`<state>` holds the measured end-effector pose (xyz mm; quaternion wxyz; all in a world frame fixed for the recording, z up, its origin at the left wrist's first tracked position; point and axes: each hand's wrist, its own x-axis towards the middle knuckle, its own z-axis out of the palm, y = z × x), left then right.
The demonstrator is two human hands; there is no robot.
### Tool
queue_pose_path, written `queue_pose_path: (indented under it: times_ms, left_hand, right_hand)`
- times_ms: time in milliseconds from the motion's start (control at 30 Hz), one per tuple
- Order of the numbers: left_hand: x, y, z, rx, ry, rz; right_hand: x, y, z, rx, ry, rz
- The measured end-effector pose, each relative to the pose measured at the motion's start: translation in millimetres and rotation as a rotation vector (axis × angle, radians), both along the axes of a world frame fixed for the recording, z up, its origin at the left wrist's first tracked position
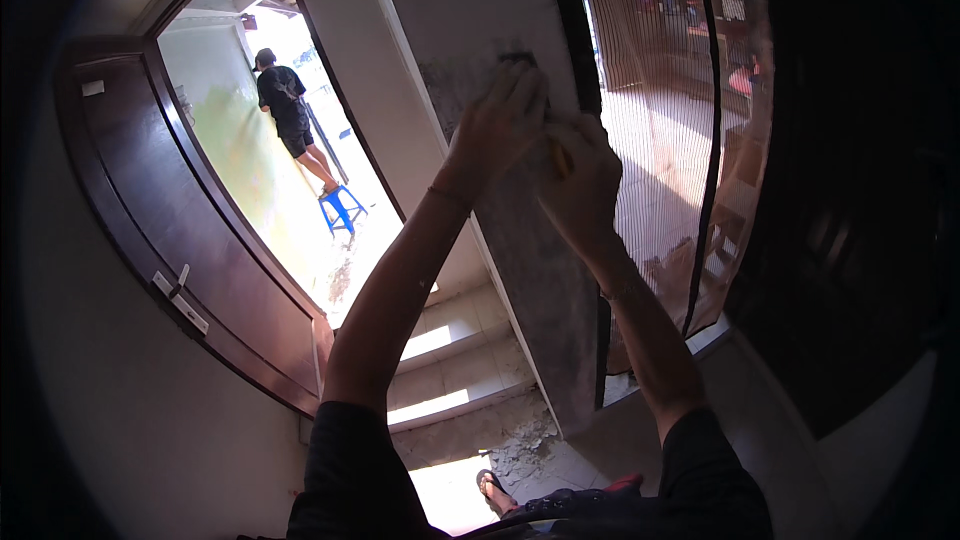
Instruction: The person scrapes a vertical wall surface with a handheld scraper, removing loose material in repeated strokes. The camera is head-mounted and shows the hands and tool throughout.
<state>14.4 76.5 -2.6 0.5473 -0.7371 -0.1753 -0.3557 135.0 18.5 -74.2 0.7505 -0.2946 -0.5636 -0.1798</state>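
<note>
The yellow object [562,157], mostly hidden, is gripped in my right hand [588,162]; my left hand [500,112] curls just beside, its hold too shadowed to tell.

From far away, I could read no words or numbers. The pale patch [93,88] on the brown door [215,230] and the mark [288,83] on the black shirt [271,92] were too small.

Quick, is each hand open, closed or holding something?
Left hand: curled at the grey wall; whether it holds anything cannot be told.
Right hand: closed around a yellow object.
</note>
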Motion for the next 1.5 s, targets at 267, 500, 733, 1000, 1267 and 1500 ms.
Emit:
queue_pose_path:
  times_ms: [267, 500, 733, 1000, 1267, 1500]
  left_hand:
    - [4, -2, 8, -0.002, 0.002, 0.051]
    - [1, -4, 11, -0.090, 0.000, -0.023]
    - [14, -1, 31, -0.096, 0.006, -0.044]
    - [7, -3, 4, -0.205, 0.045, -0.007]
    - [3, 0, -12, -0.019, 0.020, -0.055]
    - [11, 0, -7, 0.002, -0.002, -0.094]
  right_hand:
    - [1, -1, 5, -0.052, -0.016, 0.030]
    - [5, 2, 10, -0.028, -0.017, 0.012]
    - [10, -2, 27, -0.020, 0.002, 0.037]
    - [9, -11, 4, -0.039, 0.015, 0.086]
    - [4, -4, -17, -0.073, 0.009, 0.027]
    - [4, -1, -12, -0.024, 0.021, 0.015]
